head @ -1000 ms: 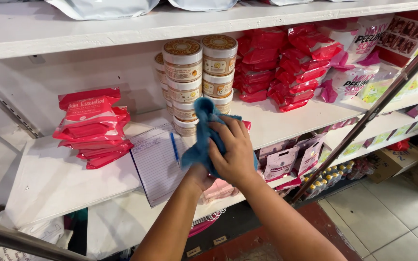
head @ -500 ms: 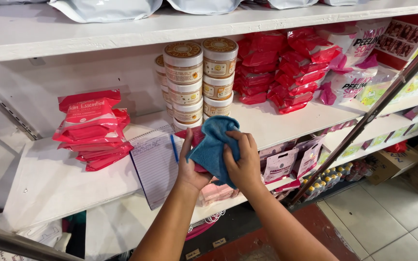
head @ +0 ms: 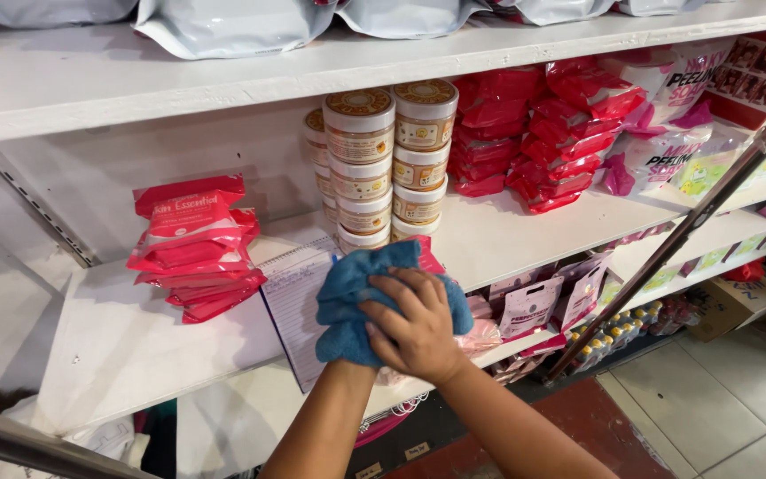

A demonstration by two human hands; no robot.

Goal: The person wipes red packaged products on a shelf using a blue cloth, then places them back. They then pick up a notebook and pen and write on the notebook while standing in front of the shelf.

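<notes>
The right hand [head: 418,330] lies palm-down with fingers spread and curled over a blue cloth [head: 356,297], its grip closed on the bunched fabric. The left hand is hidden beneath the cloth, so its grip cannot be told; only the forearm shows. The cloth is soft, plush and crumpled, held at the front edge of the white shelf [head: 117,346], over a lined notebook [head: 299,293], below stacked round jars [head: 361,168]. Glossy red packets [head: 192,244] lie left.

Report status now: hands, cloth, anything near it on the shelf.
Right hand on top of blue cloth, left hand hidden beneath it. Cloth bunched at white shelf front edge, over lined notepad. Stacked jars just behind.
</notes>
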